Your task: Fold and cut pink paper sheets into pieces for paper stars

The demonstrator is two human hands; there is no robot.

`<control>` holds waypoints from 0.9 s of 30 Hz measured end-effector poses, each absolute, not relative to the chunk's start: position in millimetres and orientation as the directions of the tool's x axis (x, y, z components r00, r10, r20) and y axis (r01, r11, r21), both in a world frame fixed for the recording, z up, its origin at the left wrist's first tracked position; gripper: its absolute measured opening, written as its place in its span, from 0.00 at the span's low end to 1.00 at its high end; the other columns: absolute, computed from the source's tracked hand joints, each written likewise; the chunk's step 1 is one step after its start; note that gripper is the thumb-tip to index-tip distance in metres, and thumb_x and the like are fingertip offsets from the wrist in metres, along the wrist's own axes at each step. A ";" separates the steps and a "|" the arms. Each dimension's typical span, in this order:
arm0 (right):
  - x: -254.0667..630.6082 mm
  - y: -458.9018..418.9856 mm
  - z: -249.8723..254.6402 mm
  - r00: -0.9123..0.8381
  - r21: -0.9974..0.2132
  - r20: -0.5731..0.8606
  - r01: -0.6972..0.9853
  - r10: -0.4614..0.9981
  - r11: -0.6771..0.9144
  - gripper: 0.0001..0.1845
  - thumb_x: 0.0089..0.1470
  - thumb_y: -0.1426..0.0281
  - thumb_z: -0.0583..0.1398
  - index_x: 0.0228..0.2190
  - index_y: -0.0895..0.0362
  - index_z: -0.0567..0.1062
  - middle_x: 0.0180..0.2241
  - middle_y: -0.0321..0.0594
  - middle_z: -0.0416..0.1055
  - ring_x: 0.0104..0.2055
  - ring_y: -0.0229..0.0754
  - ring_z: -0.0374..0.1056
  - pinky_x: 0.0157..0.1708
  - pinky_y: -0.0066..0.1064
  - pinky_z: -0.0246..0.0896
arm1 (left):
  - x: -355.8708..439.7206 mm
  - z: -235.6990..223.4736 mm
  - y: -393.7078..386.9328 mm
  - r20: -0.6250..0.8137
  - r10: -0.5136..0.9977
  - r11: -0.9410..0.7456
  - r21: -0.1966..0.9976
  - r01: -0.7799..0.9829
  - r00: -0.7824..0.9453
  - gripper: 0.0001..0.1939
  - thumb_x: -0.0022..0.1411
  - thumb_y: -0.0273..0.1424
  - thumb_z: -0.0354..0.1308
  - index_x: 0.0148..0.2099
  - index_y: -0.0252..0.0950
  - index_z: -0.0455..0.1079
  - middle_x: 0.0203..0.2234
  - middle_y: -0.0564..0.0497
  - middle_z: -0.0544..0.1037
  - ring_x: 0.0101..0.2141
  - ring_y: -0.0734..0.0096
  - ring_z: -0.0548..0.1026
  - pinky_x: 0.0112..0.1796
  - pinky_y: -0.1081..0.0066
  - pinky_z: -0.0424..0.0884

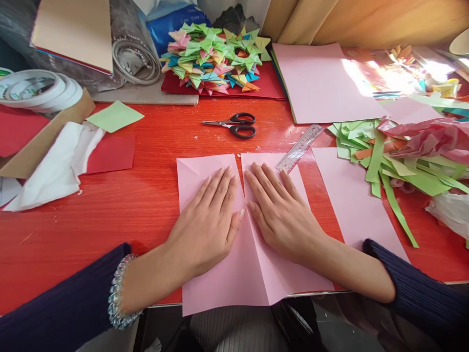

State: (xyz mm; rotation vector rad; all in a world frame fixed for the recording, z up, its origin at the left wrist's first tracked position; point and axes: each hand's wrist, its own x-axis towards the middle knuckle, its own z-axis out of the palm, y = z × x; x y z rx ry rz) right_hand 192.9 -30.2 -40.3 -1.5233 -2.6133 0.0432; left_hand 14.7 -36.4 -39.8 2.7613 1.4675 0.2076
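Note:
A pink sheet of paper lies on the red table, its near edge hanging over the table's front edge. A gap splits its far part into two halves; nearer to me they are joined along a crease. My left hand rests flat on the left half, fingers stretched out and pointing away from me. On the right half my right hand lies flat too, fingers extended and thumb toward the gap. Neither hand grips anything. A clear ruler lies by my right fingertips, partly over the sheet's far right corner.
Black-handled scissors lie beyond the sheet. To the right are another pink sheet and a pile of green paper strips. Folded paper pieces are heaped at the back. Tape rolls and a white cloth sit left.

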 end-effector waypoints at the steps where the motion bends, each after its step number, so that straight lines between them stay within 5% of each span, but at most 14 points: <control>1: 192.9 -30.2 -40.4 -0.485 -0.080 0.086 0.867 0.870 0.492 0.30 0.65 0.66 0.40 0.63 0.67 0.51 0.67 0.49 0.42 0.68 0.51 0.38 0.65 0.49 0.35 | 14.6 -39.9 -36.5 0.112 0.826 -0.561 0.069 0.825 0.552 0.30 0.69 0.34 0.34 0.66 0.17 0.47 0.65 0.31 0.48 0.65 0.52 0.46 0.63 0.54 0.50; 19: 194.4 12.5 -31.6 -0.487 -0.189 0.126 0.843 0.864 0.503 0.32 0.65 0.64 0.41 0.62 0.74 0.50 0.66 0.57 0.41 0.69 0.49 0.35 0.66 0.45 0.35 | 6.0 -26.3 16.1 0.172 0.754 -0.639 -0.025 0.768 0.633 0.30 0.70 0.34 0.36 0.65 0.16 0.50 0.64 0.31 0.51 0.65 0.53 0.46 0.64 0.54 0.44; 23: 192.3 -0.9 -19.5 -0.514 -0.218 0.222 0.802 0.829 0.556 0.29 0.64 0.70 0.42 0.63 0.73 0.51 0.67 0.54 0.40 0.69 0.45 0.31 0.67 0.43 0.35 | 11.7 -24.8 -1.0 0.162 0.783 -0.611 0.018 0.792 0.600 0.29 0.70 0.34 0.35 0.64 0.15 0.50 0.64 0.30 0.51 0.65 0.54 0.48 0.63 0.56 0.48; 27: 195.3 -18.2 -33.6 -0.541 -0.178 0.152 0.808 0.827 0.562 0.30 0.65 0.67 0.41 0.61 0.75 0.54 0.65 0.58 0.45 0.68 0.50 0.38 0.66 0.44 0.40 | 13.5 -35.9 -19.9 0.115 0.773 -0.631 0.043 0.774 0.624 0.30 0.70 0.35 0.35 0.66 0.17 0.47 0.65 0.33 0.49 0.65 0.56 0.47 0.64 0.58 0.47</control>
